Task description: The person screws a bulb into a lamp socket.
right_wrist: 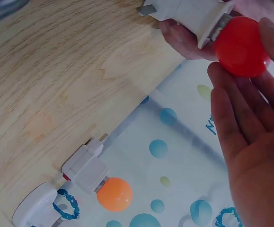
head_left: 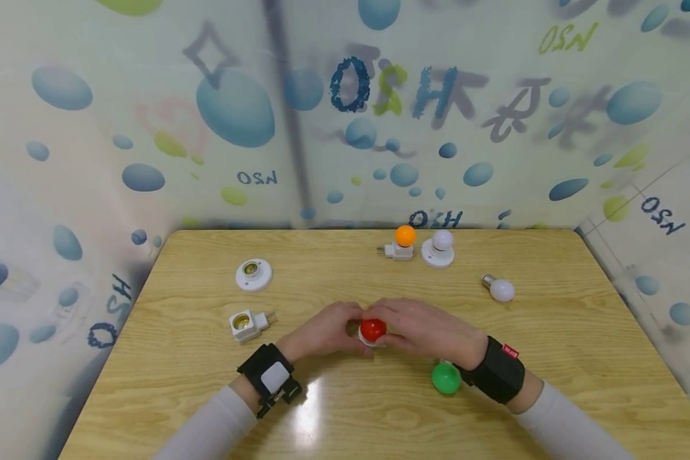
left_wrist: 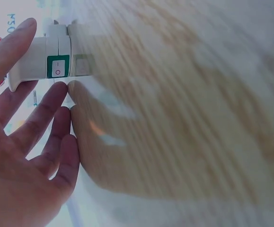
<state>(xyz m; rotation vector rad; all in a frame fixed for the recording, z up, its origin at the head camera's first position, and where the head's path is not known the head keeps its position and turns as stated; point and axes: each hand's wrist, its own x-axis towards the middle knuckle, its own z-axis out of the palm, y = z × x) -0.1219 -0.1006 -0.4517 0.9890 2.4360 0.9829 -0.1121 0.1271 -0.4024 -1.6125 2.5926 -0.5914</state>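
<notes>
Near the middle of the table, a red bulb (head_left: 372, 329) sits in the mouth of a white plug-in lamp socket (left_wrist: 32, 60), with some of its metal screw base showing in the right wrist view. My left hand (head_left: 330, 329) holds the socket between thumb and index finger, its other fingertips touching the tabletop. A small switch in a green frame (left_wrist: 58, 66) shows on the socket's side. From the other side, my right hand (head_left: 416, 324) grips the red bulb (right_wrist: 241, 47) with thumb and fingers.
A round socket (head_left: 253, 275) and a plug-in socket (head_left: 247, 324) lie left. At the back stand an orange bulb (head_left: 405, 236) in a plug-in socket and a white bulb (head_left: 442, 240) on a round base. A loose white bulb (head_left: 501, 290) and green bulb (head_left: 446, 378) lie right.
</notes>
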